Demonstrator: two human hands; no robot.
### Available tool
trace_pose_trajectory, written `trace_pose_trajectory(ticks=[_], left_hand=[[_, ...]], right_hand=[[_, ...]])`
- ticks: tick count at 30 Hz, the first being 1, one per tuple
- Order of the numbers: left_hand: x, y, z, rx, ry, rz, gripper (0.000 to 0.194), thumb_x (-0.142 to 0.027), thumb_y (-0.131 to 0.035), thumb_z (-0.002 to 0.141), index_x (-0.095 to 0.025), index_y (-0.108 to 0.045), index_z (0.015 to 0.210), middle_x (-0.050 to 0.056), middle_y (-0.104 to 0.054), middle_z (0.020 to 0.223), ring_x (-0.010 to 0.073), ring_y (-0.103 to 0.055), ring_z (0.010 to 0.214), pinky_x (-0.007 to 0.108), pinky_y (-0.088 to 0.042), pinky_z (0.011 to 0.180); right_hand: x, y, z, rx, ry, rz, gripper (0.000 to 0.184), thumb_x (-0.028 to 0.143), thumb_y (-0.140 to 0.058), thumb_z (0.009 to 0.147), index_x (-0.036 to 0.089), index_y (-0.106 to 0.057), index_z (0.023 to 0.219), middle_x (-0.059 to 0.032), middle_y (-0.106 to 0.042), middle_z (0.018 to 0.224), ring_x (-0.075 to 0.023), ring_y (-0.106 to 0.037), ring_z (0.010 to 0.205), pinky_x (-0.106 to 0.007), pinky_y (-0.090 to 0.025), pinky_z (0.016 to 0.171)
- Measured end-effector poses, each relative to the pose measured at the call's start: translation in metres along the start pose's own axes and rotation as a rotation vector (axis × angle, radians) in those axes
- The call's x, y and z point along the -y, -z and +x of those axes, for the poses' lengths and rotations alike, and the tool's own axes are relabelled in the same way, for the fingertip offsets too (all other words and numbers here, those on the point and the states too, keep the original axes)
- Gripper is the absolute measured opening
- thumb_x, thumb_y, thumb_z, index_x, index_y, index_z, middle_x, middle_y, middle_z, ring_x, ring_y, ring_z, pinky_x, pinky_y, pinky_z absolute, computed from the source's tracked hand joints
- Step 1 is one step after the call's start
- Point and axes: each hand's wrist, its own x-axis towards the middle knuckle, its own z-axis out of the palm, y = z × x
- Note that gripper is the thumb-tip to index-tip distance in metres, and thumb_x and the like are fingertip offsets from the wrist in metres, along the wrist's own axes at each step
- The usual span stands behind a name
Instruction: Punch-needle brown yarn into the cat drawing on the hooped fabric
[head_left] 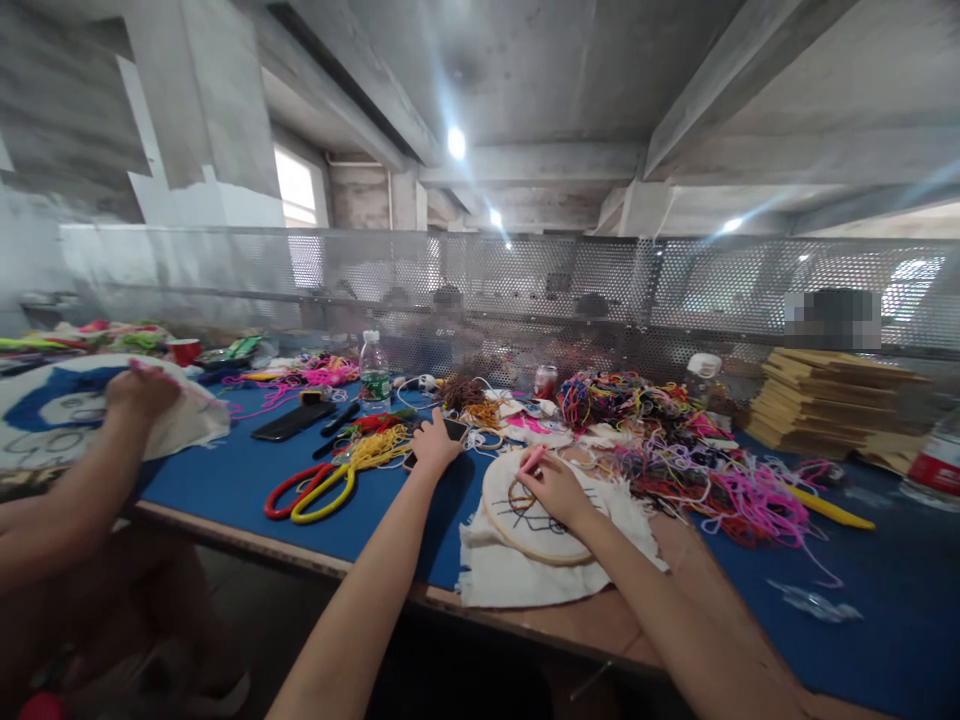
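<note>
My right hand pinches a small pink-handled tool, perhaps a punch needle, over white cloth stretched in a round embroidery hoop. Dark lines are drawn on the cloth, with a loop of brown yarn beside my fingers. The cloth's loose edges lie on the table around the hoop. Farther left, my left hand reaches over a dark phone lying on the table, its fingers spread. Whether the fingertips touch the screen I cannot tell. The tool's tip is hidden.
Red and yellow scissors lie near the front edge, by yellow yarn. Behind stand a bottle, a can and tangled yarn. Brown packets are stacked right. At left, a co-worker's hand is on another cloth.
</note>
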Motion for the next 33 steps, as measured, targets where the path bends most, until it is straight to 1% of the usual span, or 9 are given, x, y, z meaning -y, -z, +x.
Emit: trace_pose_trajectory(ticks=[3, 6, 8, 11, 15, 21, 33], left_hand=[[-0.002, 0.003, -0.003, -0.169, -0.122, -0.033, 0.085, -0.04, -0.06, 0.065, -0.02, -0.02, 0.137, 0.016, -0.048, 0.121, 0.032, -0.046, 0.109, 0.039, -0.039, 0.085], [-0.006, 0.007, -0.006, -0.312, -0.248, -0.097, 0.08, -0.04, -0.056, 0.07, -0.02, -0.019, 0.138, 0.014, -0.046, 0.123, 0.0293, -0.045, 0.109, 0.037, -0.037, 0.088], [-0.008, 0.009, -0.007, -0.368, -0.309, -0.137, 0.079, -0.039, -0.055, 0.072, -0.018, -0.019, 0.139, 0.014, -0.044, 0.125, 0.0282, -0.043, 0.111, 0.035, -0.035, 0.091], [-0.01, 0.009, -0.008, -0.413, -0.374, -0.182, 0.079, -0.041, -0.055, 0.074, -0.017, -0.019, 0.139, 0.013, -0.042, 0.127, 0.0276, -0.041, 0.113, 0.034, -0.034, 0.093], [-0.009, 0.008, -0.007, -0.448, -0.404, -0.215, 0.08, -0.043, -0.057, 0.073, -0.016, -0.02, 0.138, 0.013, -0.042, 0.126, 0.0275, -0.039, 0.114, 0.034, -0.033, 0.096], [-0.008, 0.008, -0.007, -0.471, -0.417, -0.219, 0.081, -0.042, -0.059, 0.071, -0.016, -0.021, 0.138, 0.013, -0.043, 0.125, 0.0269, -0.04, 0.113, 0.034, -0.031, 0.098], [-0.012, 0.015, -0.012, -0.391, -0.357, -0.192, 0.076, -0.04, -0.055, 0.074, -0.017, -0.02, 0.138, 0.012, -0.042, 0.129, 0.0281, -0.038, 0.117, 0.035, -0.03, 0.098]], right_hand=[[-0.001, -0.001, 0.0, 0.002, 0.008, 0.009, 0.006, 0.026, -0.05, 0.078, 0.021, -0.054, 0.078, -0.0014, -0.059, 0.082, -0.0159, -0.053, 0.077, -0.029, -0.041, 0.074], [-0.001, -0.002, 0.0, 0.008, 0.014, 0.009, 0.006, 0.027, -0.051, 0.078, 0.021, -0.054, 0.078, -0.001, -0.058, 0.081, -0.0158, -0.053, 0.076, -0.029, -0.041, 0.074], [-0.002, -0.002, 0.0, 0.007, 0.018, 0.008, 0.007, 0.027, -0.051, 0.078, 0.021, -0.055, 0.079, -0.0008, -0.058, 0.08, -0.0157, -0.053, 0.075, -0.029, -0.041, 0.073], [-0.002, -0.002, 0.0, 0.0, 0.015, 0.002, 0.007, 0.027, -0.051, 0.078, 0.021, -0.055, 0.079, -0.0007, -0.058, 0.079, -0.0157, -0.054, 0.075, -0.029, -0.042, 0.074], [-0.003, -0.002, -0.001, 0.004, 0.014, -0.004, 0.007, 0.028, -0.051, 0.079, 0.021, -0.054, 0.079, -0.0006, -0.058, 0.079, -0.0156, -0.054, 0.075, -0.029, -0.041, 0.074], [-0.002, -0.002, -0.001, -0.005, 0.021, -0.005, 0.008, 0.028, -0.051, 0.079, 0.021, -0.054, 0.078, -0.001, -0.059, 0.081, -0.016, -0.054, 0.076, -0.029, -0.041, 0.075], [-0.004, -0.003, 0.0, -0.009, 0.029, -0.013, 0.008, 0.027, -0.051, 0.078, 0.021, -0.056, 0.079, -0.0008, -0.059, 0.079, -0.0161, -0.054, 0.075, -0.029, -0.041, 0.075]])
